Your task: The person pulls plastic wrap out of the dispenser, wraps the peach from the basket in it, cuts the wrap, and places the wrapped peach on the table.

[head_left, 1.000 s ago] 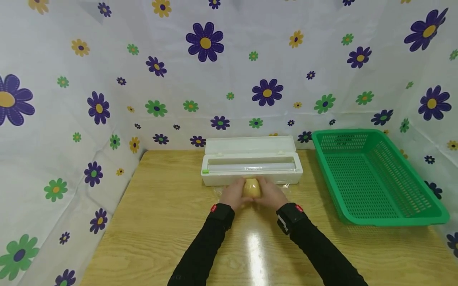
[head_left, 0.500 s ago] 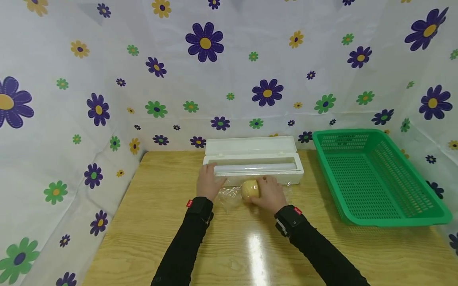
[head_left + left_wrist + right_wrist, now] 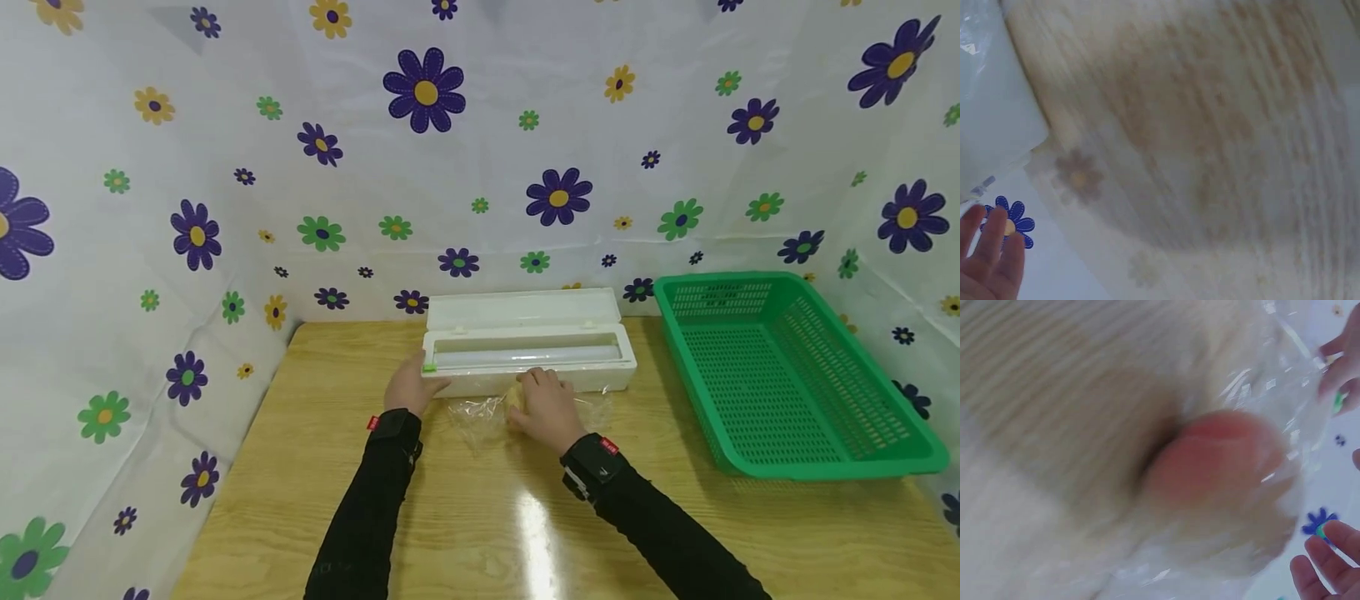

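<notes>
Towards the back of the wooden bench [image 3: 277, 500], a long white box [image 3: 600, 379] lies with its lid [image 3: 525, 308] raised, a pale roll [image 3: 525, 356] inside and a small green piece [image 3: 429, 367] at its left front corner. Clear film [image 3: 480, 421] spreads over the bench just before it, crumpled and shiny. On this film, close to the front of the box, sits a rounded yellow item [image 3: 514, 398], gripped by the right hand [image 3: 550, 408], its fingers bent over the far side and its thumb on the near side. The left hand [image 3: 409, 386] is at the left end of the box, thumb along the front and fingers fairly straight; whether it presses the end wall cannot be told. Both wrists carry black bands [image 3: 594, 461]. To the right stands a green mesh basket [image 3: 825, 467], and flower-printed cloth [image 3: 480, 150] hangs behind.
</notes>
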Demonstrator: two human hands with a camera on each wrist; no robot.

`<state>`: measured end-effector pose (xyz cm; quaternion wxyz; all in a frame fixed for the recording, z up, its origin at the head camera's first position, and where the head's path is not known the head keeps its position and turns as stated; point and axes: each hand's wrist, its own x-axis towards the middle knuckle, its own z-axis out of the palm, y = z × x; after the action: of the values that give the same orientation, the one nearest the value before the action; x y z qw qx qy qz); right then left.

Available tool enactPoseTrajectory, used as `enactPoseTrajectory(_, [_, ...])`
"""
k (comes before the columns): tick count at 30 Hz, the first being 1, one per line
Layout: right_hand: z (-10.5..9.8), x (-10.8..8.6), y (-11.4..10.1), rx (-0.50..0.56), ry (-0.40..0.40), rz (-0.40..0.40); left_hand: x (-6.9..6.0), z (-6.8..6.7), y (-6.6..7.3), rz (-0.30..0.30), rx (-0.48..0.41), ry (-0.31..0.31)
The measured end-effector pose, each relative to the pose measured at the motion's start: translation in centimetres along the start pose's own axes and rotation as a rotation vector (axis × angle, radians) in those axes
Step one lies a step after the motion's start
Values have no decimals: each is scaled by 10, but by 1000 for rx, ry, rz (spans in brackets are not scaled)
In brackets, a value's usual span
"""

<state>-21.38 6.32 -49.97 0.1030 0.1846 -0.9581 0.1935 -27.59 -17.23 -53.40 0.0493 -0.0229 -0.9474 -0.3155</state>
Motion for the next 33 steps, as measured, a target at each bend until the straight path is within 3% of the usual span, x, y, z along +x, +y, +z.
enactPoseTrajectory(4, [2, 10, -18, -26, -9, -98, -8, -5, 7, -46, -12, -28])
enactPoseTrajectory(11, [14, 31, -51, -232, -70, -366, -9, -4, 2, -72, 33, 5])
enactPoseTrajectory(13, [18, 37, -58, -240, -108, -407, -10, -5, 2, -78, 52, 15])
enactPoseTrajectory(19, [27, 55, -72, -228, -212, -435, -10, -10, 5, -79, 92, 7])
enactPoseTrajectory(24, [32, 66, -81, -392, -265, -487, -7, -11, 6, -93, 113, 6])
enactPoseTrajectory(28, [33, 71, -87, -506, -278, -504, -5, -10, 4, -66, 123, 29])
enactPoseTrajectory(33, [33, 74, -93, -538, -212, -509, -5, -9, 2, -40, 153, 59])
